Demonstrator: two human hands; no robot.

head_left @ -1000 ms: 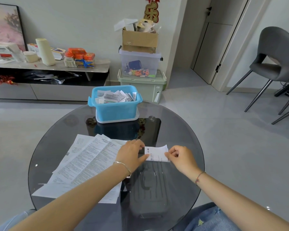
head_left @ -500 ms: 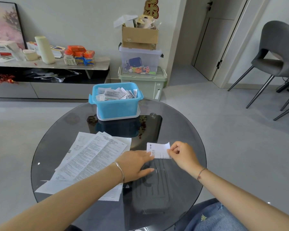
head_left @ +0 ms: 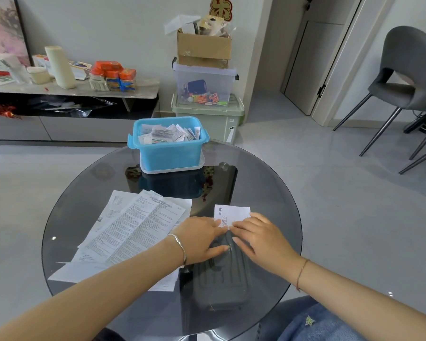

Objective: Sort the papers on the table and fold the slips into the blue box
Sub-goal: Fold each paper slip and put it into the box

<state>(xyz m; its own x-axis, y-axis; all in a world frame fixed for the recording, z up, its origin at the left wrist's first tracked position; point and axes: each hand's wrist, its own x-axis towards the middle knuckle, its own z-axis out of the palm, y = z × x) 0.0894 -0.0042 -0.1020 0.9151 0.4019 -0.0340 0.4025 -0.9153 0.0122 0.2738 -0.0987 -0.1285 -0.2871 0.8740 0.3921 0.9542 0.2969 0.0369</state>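
A small white folded slip (head_left: 231,212) lies flat on the round dark glass table (head_left: 268,193). My left hand (head_left: 202,237) lies flat with straight fingers, its fingertips on the slip's near left edge. My right hand (head_left: 261,237) also lies flat, fingers pressing the slip's near right part. A pile of large printed paper sheets (head_left: 133,230) is spread on the table's left, partly under my left forearm. The blue box (head_left: 169,148) stands at the table's far side on a clear lid, filled with several folded slips.
Behind the table stand stacked storage bins (head_left: 207,94) topped by a cardboard box. A low shelf unit (head_left: 71,94) with packets runs along the left wall. A grey chair (head_left: 408,80) stands at the right. My denim-clad knee (head_left: 317,323) is at the table's near right edge.
My right hand let go of its pinch on the slip's right edge and moved left onto it. Both hands now press the slip flat. The camera has shifted slightly.
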